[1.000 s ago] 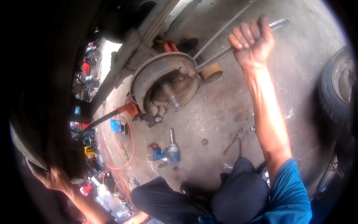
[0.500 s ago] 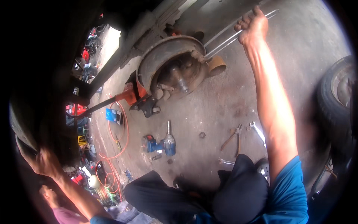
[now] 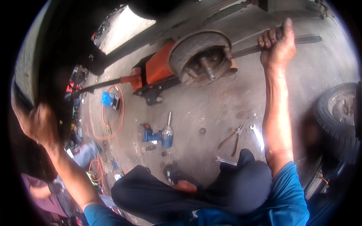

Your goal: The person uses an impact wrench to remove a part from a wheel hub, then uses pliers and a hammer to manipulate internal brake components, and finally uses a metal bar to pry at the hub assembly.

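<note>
My right hand is wrapped round a long flat metal bar that reaches to the rusty brake drum assembly, where a metal spindle pokes out of the middle. Up at the far left, my left hand grips the edge of a dark vehicle body panel, partly in shadow. An orange floor jack with a long handle is behind and left of the drum.
On the concrete lie a blue impact wrench, pliers, wrenches, a blue box and an orange hose. A tyred wheel stands at right. Another person is at lower left.
The view has shifted, showing more of the orange jack. My right hand and bar have swung rightward, the bar now flatter. Both hands keep their grip; the other person has come further into view.
</note>
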The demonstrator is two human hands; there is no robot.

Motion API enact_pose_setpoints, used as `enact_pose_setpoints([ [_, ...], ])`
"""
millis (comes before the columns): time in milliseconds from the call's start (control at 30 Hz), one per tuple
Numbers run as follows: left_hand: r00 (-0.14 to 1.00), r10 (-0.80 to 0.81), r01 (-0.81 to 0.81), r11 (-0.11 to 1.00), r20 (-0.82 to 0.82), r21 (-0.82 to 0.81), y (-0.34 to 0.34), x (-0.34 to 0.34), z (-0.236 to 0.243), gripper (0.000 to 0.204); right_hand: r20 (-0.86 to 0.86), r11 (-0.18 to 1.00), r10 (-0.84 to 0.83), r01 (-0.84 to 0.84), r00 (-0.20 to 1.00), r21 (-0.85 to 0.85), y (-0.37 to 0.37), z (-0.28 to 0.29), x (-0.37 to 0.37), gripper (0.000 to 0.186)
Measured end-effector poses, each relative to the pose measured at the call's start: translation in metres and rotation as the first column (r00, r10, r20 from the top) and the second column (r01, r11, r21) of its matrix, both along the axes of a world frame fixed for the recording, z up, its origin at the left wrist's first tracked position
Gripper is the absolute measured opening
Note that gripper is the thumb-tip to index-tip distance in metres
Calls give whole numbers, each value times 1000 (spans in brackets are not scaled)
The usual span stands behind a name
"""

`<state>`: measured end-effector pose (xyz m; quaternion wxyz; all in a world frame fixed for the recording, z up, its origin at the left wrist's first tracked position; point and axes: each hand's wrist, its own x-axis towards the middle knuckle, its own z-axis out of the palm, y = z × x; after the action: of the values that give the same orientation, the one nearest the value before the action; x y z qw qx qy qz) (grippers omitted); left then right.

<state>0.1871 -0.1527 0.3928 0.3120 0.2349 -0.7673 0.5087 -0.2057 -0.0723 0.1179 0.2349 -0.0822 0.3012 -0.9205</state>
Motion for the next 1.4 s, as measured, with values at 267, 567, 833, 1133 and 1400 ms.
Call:
enact_pose_setpoints([
  [267, 788, 503, -387, 853, 355, -350, -6, 41, 16, 17, -200, 987, 66, -34, 978, 157, 44, 10, -13, 40],
  [567, 764, -531, 60, 625, 367, 778, 62, -48, -198, 37, -245, 376, 874, 265, -420, 888, 56, -23, 142, 38],
  [833, 913, -353, 183, -99, -207, 978, 95, 7, -308, 31, -12, 195, 787, 230, -617, 954, 56, -14, 187, 37],
  [1133, 811, 531, 546, -533, -247, 646, 95, 120, -417, 24, -387, 422, 843, -12, 373, 907, 44, 3, 151, 47],
  [1400, 819, 541, 472, -444, -192, 761, 134, 142, -473, 22, -455, 590, 658, -35, 600, 807, 12, -9, 163, 67],
])
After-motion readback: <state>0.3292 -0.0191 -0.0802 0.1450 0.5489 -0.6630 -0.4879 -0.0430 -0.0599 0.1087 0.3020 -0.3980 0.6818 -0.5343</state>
